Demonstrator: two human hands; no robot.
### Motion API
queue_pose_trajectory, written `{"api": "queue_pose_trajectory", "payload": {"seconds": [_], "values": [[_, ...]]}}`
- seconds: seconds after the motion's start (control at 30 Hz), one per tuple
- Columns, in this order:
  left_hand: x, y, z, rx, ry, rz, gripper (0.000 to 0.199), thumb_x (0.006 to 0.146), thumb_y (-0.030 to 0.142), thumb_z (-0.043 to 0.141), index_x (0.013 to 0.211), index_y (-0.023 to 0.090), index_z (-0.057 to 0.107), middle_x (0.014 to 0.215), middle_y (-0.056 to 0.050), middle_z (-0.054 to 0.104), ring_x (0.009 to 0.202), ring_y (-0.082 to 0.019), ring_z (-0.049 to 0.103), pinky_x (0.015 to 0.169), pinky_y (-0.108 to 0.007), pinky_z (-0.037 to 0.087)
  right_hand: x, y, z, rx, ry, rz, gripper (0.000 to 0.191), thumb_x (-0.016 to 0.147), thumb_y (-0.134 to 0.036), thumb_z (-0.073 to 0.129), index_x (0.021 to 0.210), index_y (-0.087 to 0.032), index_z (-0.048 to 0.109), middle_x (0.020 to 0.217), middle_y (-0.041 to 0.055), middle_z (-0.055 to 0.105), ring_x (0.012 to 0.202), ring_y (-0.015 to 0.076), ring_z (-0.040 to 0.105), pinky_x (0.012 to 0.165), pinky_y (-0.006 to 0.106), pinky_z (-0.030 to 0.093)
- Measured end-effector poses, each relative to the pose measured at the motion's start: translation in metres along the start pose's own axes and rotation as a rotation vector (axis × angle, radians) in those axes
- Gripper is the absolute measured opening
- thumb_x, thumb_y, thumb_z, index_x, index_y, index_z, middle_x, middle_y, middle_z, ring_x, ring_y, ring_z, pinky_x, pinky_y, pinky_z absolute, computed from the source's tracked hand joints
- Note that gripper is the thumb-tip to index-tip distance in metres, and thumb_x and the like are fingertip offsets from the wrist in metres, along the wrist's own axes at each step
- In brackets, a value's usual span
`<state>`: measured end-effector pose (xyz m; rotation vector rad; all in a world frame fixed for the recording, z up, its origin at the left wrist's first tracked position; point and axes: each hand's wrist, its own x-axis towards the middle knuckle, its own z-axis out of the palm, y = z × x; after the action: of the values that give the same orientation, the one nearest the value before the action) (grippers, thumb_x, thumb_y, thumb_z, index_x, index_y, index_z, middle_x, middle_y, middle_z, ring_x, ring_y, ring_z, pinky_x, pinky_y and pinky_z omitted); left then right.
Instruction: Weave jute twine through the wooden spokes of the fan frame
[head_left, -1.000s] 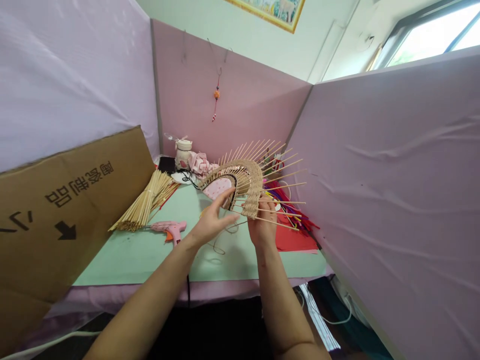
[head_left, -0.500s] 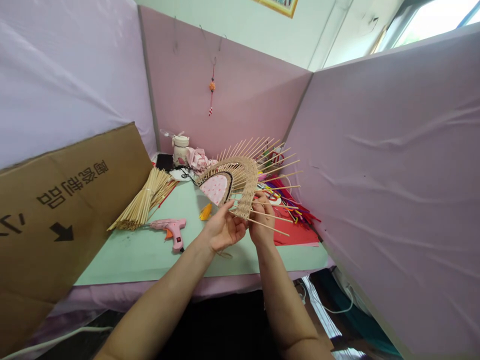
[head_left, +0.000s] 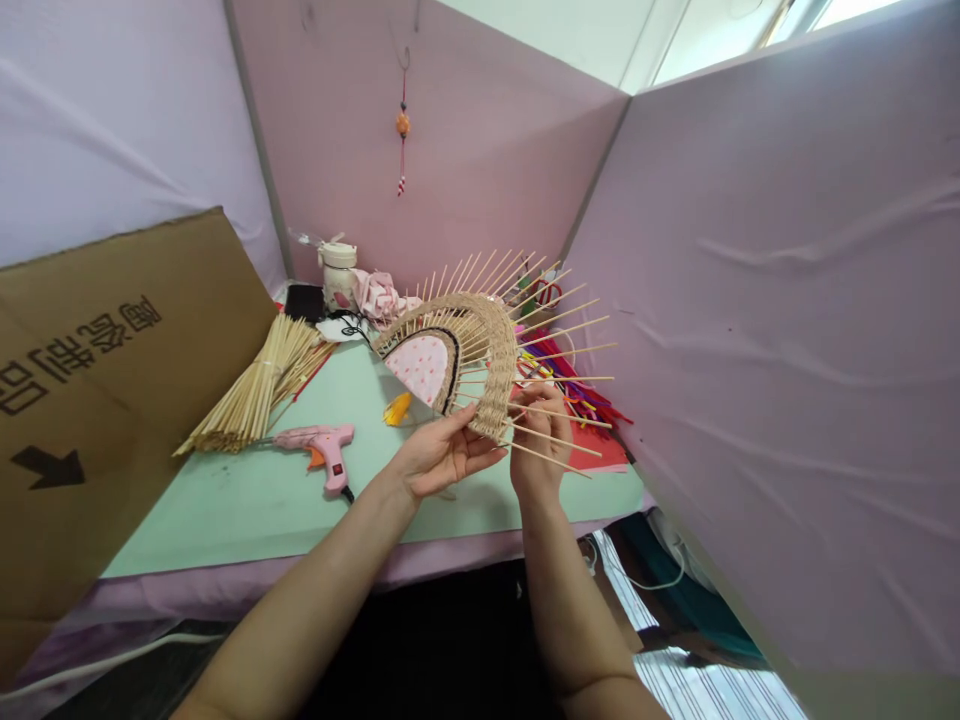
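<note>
A fan-shaped woven piece with thin sticks radiating from its curved rim is held up over the table, tilted. Its inner part is a pink spotted half-round panel edged with a black band. My left hand supports the lower end of the woven band, thumb on top and fingers beneath. At the band's right edge, my right hand has its fingers bent and closed among the lower sticks; what they pinch is too small to make out.
A pink glue gun lies left on the green table mat, beside a bundle of sticks. Cardboard stands far left. Behind are a lidded cup, pink cloth and coloured pipe cleaners.
The view has shifted down and slightly right. My right hand has moved a little away from my left hand along the sticks, while my left hand still holds the woven piece.
</note>
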<state>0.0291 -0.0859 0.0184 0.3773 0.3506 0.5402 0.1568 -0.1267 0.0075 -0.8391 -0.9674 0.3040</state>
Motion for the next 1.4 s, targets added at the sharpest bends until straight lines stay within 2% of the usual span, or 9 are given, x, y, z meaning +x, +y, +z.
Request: {"api": "queue_pose_trajectory", "payload": {"seconds": [0.17, 0.47, 0.67, 0.77, 0.87, 0.97, 1.13, 1.3, 1.4], "values": [[-0.001, -0.001, -0.005, 0.033, -0.032, -0.031, 0.027, 0.099, 0.024, 0.046, 0.115, 0.010, 0.062, 0.091, -0.011, 0.075, 0.083, -0.018, 0.074, 0.084, -0.033, 0.058, 0.007, -0.011, -0.005, -0.137, -0.070, -0.151, 0.023, 0.089, -0.029, 0.056, 0.068, -0.020, 0.054, 0.089, 0.0022, 0.057, 0.090, 0.0167, 0.057, 0.085, 0.036, 0.046], [0.003, -0.006, -0.012, 0.041, -0.140, -0.103, 0.024, 0.096, 0.028, 0.052, 0.104, 0.010, 0.066, 0.087, -0.012, 0.076, 0.080, -0.021, 0.075, 0.072, -0.028, 0.059, 0.005, -0.011, -0.009, -0.145, -0.056, 0.006, 0.026, 0.089, -0.037, 0.057, 0.070, -0.020, 0.055, 0.076, -0.0003, 0.056, 0.069, 0.0123, 0.051, 0.064, 0.026, 0.042], [0.002, -0.008, -0.013, 0.051, -0.098, -0.098, 0.022, 0.097, 0.025, 0.051, 0.104, 0.010, 0.065, 0.088, -0.012, 0.076, 0.079, -0.019, 0.075, 0.072, -0.026, 0.059, 0.006, -0.006, -0.014, -0.063, -0.093, 0.317, 0.031, 0.082, -0.046, 0.063, 0.068, -0.020, 0.053, 0.063, -0.0039, 0.051, 0.056, 0.0108, 0.047, 0.058, 0.025, 0.041], [0.002, -0.007, -0.009, 0.051, -0.030, -0.045, 0.022, 0.098, 0.021, 0.046, 0.103, 0.009, 0.064, 0.085, -0.011, 0.076, 0.075, -0.017, 0.075, 0.071, -0.025, 0.059, 0.005, -0.001, -0.022, -0.091, -0.137, 0.442, 0.028, 0.082, -0.046, 0.063, 0.075, -0.020, 0.053, 0.071, -0.0023, 0.056, 0.062, 0.0118, 0.052, 0.063, 0.026, 0.044], [0.002, -0.006, -0.005, 0.050, 0.011, -0.023, 0.022, 0.098, 0.021, 0.046, 0.099, 0.010, 0.065, 0.084, -0.010, 0.076, 0.073, -0.016, 0.074, 0.071, -0.026, 0.059, -0.006, -0.002, -0.037, -0.288, 0.058, 0.265, 0.025, 0.082, -0.042, 0.063, 0.094, -0.020, 0.057, 0.096, 0.0027, 0.061, 0.086, 0.0159, 0.059, 0.080, 0.032, 0.046], [0.004, -0.007, -0.005, 0.056, 0.022, -0.013, 0.019, 0.097, 0.022, 0.049, 0.096, 0.012, 0.066, 0.083, -0.008, 0.076, 0.072, -0.016, 0.074, 0.073, -0.027, 0.058, -0.028, -0.010, -0.052, -0.540, 0.246, -0.054, 0.017, 0.085, -0.035, 0.061, 0.092, -0.020, 0.059, 0.093, 0.0031, 0.059, 0.087, 0.0168, 0.056, 0.083, 0.034, 0.044], [0.009, -0.013, -0.010, 0.093, -0.083, 0.065, 0.018, 0.094, 0.023, 0.055, 0.099, 0.013, 0.068, 0.089, -0.007, 0.076, 0.074, -0.015, 0.073, 0.078, -0.027, 0.055, -0.054, -0.026, -0.046, -0.704, -0.133, -0.177, 0.017, 0.083, -0.029, 0.065, 0.071, -0.020, 0.060, 0.072, 0.0009, 0.061, 0.074, 0.0172, 0.057, 0.076, 0.034, 0.044], [0.014, -0.019, -0.015, 0.145, -0.185, 0.141, 0.020, 0.090, 0.027, 0.061, 0.096, 0.010, 0.069, 0.087, -0.009, 0.075, 0.079, -0.017, 0.071, 0.081, -0.027, 0.052, -0.052, -0.025, -0.023, -0.706, -0.050, -0.174, 0.013, 0.081, -0.029, 0.069, 0.073, -0.019, 0.066, 0.073, 0.0020, 0.066, 0.072, 0.0175, 0.060, 0.076, 0.034, 0.044], [0.015, -0.022, -0.018, 0.154, -0.129, 0.140, 0.018, 0.087, 0.029, 0.066, 0.094, 0.013, 0.070, 0.086, -0.006, 0.074, 0.080, -0.015, 0.069, 0.079, -0.026, 0.050, -0.051, -0.023, -0.021, -0.693, -0.021, -0.163, 0.010, 0.082, -0.027, 0.070, 0.077, -0.019, 0.067, 0.076, 0.0030, 0.068, 0.075, 0.0184, 0.061, 0.077, 0.034, 0.045]]}}
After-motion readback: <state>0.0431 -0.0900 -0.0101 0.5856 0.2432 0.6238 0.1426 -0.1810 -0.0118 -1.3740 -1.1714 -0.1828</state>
